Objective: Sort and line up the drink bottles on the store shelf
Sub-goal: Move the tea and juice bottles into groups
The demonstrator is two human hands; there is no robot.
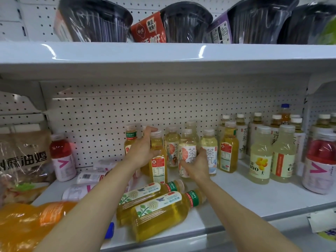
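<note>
Left hand (143, 150): fingers curled round the shoulder of an upright yellow tea bottle (157, 159), thumb up near its white cap; grip closed on that bottle. Forearm extended forward and up from lower left, wrist straight.

Right hand (197, 165): fingers wrapped on the lower label of an upright white-labelled tea bottle (187, 155), palm turned left; grip grasping it. Forearm reaches in from lower right.

Both bottles stand mid-shelf (245, 199), near the pegboard back (101, 115). Just beside the right hand stands a second white-labelled tea bottle (209, 151), touching or nearly so.

Two yellow tea bottles (161, 206) lie on their sides at the shelf front, between the forearms, caps pointing right. A red drink bottle (61, 157) stands upright at left; pink-labelled bottles (85, 182) lie flat near it. Pale lemon drink bottles (261, 157) stand at right.
</note>
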